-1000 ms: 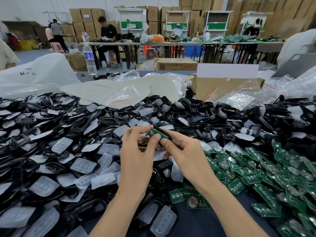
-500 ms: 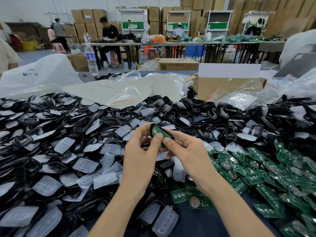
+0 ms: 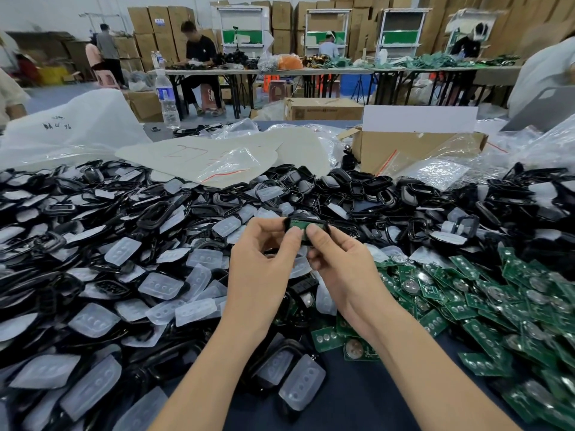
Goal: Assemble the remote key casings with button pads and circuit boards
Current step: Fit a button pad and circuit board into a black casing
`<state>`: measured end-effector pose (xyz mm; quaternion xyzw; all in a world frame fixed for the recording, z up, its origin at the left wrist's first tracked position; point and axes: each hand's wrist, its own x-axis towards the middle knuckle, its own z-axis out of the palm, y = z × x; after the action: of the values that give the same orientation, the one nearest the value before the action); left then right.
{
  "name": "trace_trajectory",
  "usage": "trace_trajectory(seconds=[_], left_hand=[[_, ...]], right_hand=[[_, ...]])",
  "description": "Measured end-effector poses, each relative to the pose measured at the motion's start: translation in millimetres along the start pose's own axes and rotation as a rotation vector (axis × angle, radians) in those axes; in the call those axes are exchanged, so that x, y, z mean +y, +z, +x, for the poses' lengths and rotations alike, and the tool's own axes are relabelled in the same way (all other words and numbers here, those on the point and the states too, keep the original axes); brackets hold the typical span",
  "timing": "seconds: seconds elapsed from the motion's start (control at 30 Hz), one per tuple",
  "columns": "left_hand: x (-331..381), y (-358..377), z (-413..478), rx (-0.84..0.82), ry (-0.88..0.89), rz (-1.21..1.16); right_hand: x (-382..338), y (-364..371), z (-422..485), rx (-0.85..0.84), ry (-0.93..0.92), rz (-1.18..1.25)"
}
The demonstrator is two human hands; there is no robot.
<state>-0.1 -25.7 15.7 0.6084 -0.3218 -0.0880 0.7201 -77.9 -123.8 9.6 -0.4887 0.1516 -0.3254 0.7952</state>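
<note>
A black remote key casing (image 3: 306, 223) with a green circuit board showing inside it is held up at the middle of the view, over the pile. My left hand (image 3: 264, 262) grips its left end, thumb pressed on the board. My right hand (image 3: 339, 265) grips its right end, thumb also on the board beside the left thumb. Loose black casings (image 3: 155, 213) and translucent button pads (image 3: 160, 286) cover the left and middle of the table. Green circuit boards (image 3: 485, 293) lie heaped at the right.
A cardboard box (image 3: 413, 144) and clear plastic bags (image 3: 435, 174) sit behind the pile at right. White bags (image 3: 71, 129) and a water bottle (image 3: 166, 98) stand at the back left. Dark table surface (image 3: 373, 396) shows between my forearms. People work at far tables.
The casing has turned from tilted to nearly level and both thumbs have come together on the board. My hands have stayed in about the same place.
</note>
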Motion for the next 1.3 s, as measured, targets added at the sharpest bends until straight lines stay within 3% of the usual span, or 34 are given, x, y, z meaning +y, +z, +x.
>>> trace_trajectory(seconds=[0.17,0.5,0.63,0.83,1.13,1.3], left_hand=[[2,5,-9,-0.162,0.043,0.198],[0,0,-19,-0.27,0.144,0.429],[-2,1,-21,-0.326,0.225,0.581],[-2,-10,-12,-0.207,0.212,0.635],[-5,-12,-8,-0.113,0.212,0.624],[-7,-13,-7,-0.128,0.216,0.631]], right_hand=[[-11,-3,2,0.056,0.042,0.175],[-52,-56,5,0.369,-0.158,0.556],[-54,-64,4,0.425,-0.171,0.47],[-51,-53,6,0.365,-0.15,0.25],[-13,-15,-1,0.062,-0.104,-0.189],[-5,1,-5,-0.006,-0.101,-0.254]])
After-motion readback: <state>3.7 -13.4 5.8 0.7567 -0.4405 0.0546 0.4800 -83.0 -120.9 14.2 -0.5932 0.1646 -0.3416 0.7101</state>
